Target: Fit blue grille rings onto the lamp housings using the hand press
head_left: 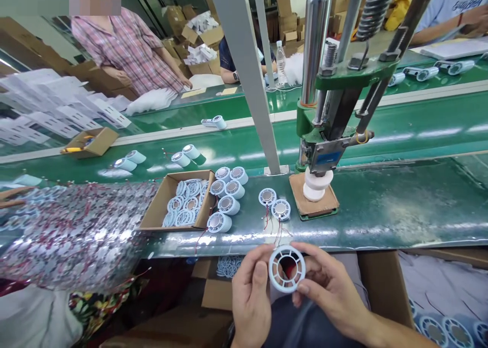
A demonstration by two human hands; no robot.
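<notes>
Both hands are at a light-blue spoked ring (284, 287), held upright above my lap with its open middle facing me. My left hand (249, 294) grips the left side, fingers behind and thumb upright beside it. With thumb and fingers my right hand (333, 289) pinches its right edge. Something red shows through the opening; I cannot make out what it is. Just beyond, on the green bench, lie two round light-blue parts with metal discs and red wires, the nearer being a wired part (281, 210).
A hand press (328, 152) stands at right, its white pad (316, 185) over a brown board (331, 201). Left are several blue cylinders (227, 204), a cardboard box (152, 213) of rings and bagged parts (84, 231). A conveyor (430, 127) runs behind; people sit and stand beyond.
</notes>
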